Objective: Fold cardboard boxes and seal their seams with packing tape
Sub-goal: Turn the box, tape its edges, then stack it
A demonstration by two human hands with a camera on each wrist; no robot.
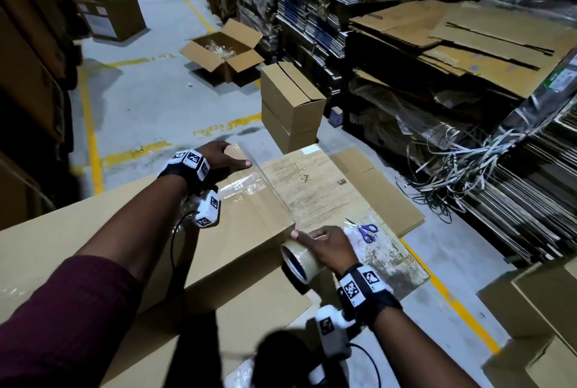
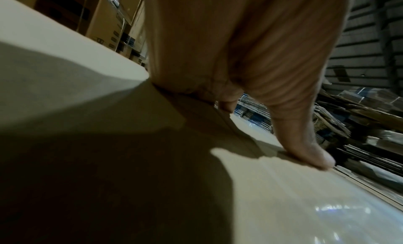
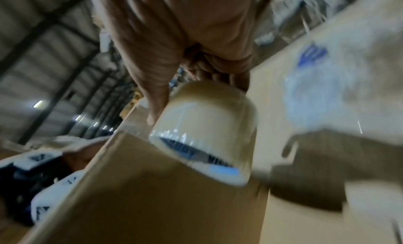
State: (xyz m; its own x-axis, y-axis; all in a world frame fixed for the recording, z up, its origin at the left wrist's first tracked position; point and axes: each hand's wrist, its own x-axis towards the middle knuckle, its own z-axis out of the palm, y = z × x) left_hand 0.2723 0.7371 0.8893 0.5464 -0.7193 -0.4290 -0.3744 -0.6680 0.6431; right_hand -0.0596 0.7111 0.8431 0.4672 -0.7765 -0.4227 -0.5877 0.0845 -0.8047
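A long cardboard box [image 1: 131, 225] lies in front of me, with shiny clear tape [image 1: 246, 183] across its right end. My left hand [image 1: 223, 158] holds the far corner of that end, fingers over the edge and thumb [image 2: 305, 140] pressed flat on the top. My right hand [image 1: 324, 248] grips a roll of tan packing tape [image 1: 298, 261] at the box's near right corner; a strip of tape runs from the roll up along the end edge. In the right wrist view the roll [image 3: 207, 132] sits against the box corner, blurred.
Blue-handled scissors [image 1: 367, 231] lie on flat cardboard sheets [image 1: 324, 187] on the floor to the right. Two stacked closed boxes [image 1: 290, 106] stand beyond, an open box [image 1: 223, 50] farther back. Stacks of flattened cartons [image 1: 452, 44] and loose strapping [image 1: 462, 162] fill the right.
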